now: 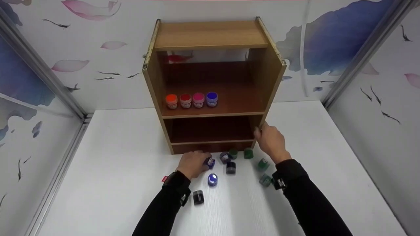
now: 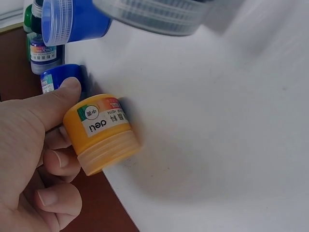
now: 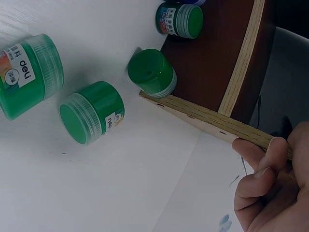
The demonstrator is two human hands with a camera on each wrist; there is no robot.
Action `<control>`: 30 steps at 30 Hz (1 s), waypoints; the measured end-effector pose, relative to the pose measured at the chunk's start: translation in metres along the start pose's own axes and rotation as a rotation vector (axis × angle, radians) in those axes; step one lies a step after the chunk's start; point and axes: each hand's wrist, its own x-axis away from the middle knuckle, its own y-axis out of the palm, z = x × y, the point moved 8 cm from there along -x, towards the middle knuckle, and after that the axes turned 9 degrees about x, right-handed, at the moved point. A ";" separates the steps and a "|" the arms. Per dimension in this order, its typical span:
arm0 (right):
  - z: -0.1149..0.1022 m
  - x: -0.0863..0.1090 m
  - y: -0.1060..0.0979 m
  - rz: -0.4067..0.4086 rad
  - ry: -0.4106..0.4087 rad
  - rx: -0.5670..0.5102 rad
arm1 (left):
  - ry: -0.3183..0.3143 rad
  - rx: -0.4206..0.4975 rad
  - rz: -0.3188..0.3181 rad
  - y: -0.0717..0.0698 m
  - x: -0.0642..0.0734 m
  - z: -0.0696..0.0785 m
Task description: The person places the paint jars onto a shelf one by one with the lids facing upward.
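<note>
My left hand [image 1: 193, 164] curls around a yellow paint jar [image 2: 102, 130] in the left wrist view; the hand hides that jar in the head view. Just outside the thumb is a blue paint jar [image 2: 50, 79]. My right hand [image 1: 272, 139] grips the right side panel [image 3: 207, 119] of the wooden cabinet [image 1: 210, 34], fingers and thumb around its front edge. Beside that panel's lower end lies a green paint jar [image 3: 152, 72], with another green jar [image 3: 91, 113] nearby.
An orange jar [image 1: 171, 101], a red jar [image 1: 185, 101], a pink jar [image 1: 198, 100] and a blue jar [image 1: 212, 99] stand in a row on the cabinet's upper shelf. Several dark, blue and green jars lie scattered before the cabinet, including a black one [image 1: 198, 197].
</note>
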 end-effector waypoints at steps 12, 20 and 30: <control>-0.002 0.002 -0.003 0.030 -0.035 -0.006 | -0.013 0.059 -0.015 0.000 0.000 -0.005; -0.002 0.001 -0.002 0.027 -0.027 0.003 | -0.016 0.108 -0.020 -0.003 0.002 -0.004; 0.000 0.000 0.000 0.025 -0.020 -0.005 | 0.008 0.166 -0.008 -0.006 0.006 -0.001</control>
